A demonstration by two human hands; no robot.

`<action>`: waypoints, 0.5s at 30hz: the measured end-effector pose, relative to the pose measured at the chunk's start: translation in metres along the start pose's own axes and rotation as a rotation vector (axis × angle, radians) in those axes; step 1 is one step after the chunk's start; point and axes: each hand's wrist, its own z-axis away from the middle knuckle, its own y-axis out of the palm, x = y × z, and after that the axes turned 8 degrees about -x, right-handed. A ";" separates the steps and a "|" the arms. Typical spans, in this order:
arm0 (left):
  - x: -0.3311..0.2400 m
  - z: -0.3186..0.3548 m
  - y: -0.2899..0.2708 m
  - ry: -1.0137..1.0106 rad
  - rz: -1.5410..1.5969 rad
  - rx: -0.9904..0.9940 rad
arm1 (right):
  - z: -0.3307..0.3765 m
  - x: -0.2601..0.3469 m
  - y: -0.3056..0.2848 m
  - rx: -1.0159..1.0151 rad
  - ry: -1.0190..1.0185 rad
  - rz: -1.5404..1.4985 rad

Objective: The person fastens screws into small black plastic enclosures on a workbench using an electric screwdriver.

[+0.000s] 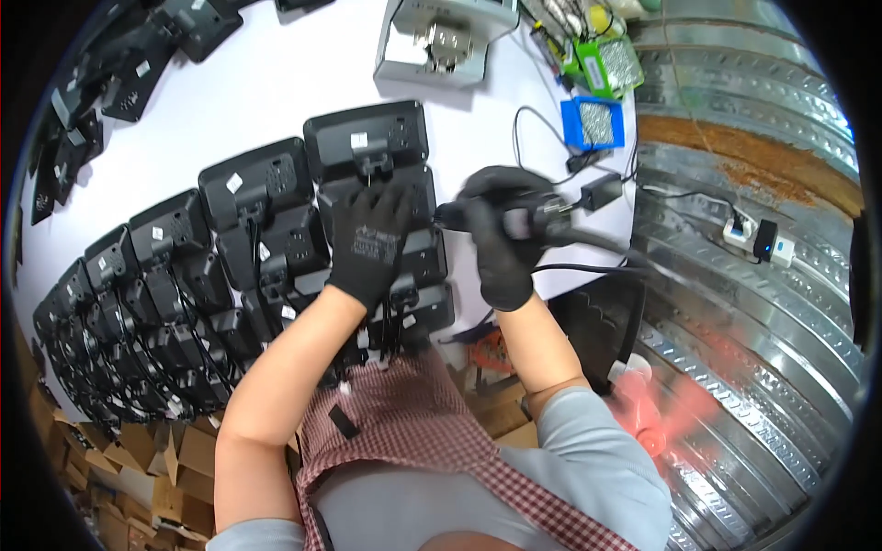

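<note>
My left hand [372, 234], in a black work glove, lies palm down over the black plastic display units, fingers stretched out. Its fingertips reach the bracket on the back of the topmost display unit [333, 138], which bears a white label. A thin brass-coloured bit shows by the fingertips, too small to name. To the right, my gloved right hand [503, 262] is closed round a dark corded electric screwdriver [533, 216], partly smeared by motion. The tool's dark end points left toward the units and its cable trails right.
Overlapping rows of black display units [175, 266] with cables fill the table's left. Further back are a grey metal device [436, 50], a blue box of small metal parts [593, 124] and a green box [606, 69]. A power strip [758, 239] lies beyond the table's right edge; cartons [184, 459] stand below.
</note>
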 end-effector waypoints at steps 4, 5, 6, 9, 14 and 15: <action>-0.001 -0.001 0.001 -0.030 -0.018 0.021 | -0.069 0.027 0.021 -0.202 -0.320 -0.430; -0.001 -0.001 0.001 -0.034 -0.003 0.030 | -0.090 0.026 0.028 -0.210 -0.437 -0.401; -0.001 0.000 0.002 -0.033 0.009 0.032 | -0.108 0.023 0.035 -0.231 -0.491 -0.372; 0.002 0.003 0.005 -0.040 0.035 0.035 | -0.140 0.007 0.049 -0.256 -0.676 -0.247; 0.001 0.003 0.005 -0.041 0.049 0.044 | -0.150 -0.005 0.057 -0.060 -0.768 0.088; 0.001 0.001 0.003 -0.037 0.046 0.037 | -0.149 -0.002 0.056 0.001 -0.690 -0.128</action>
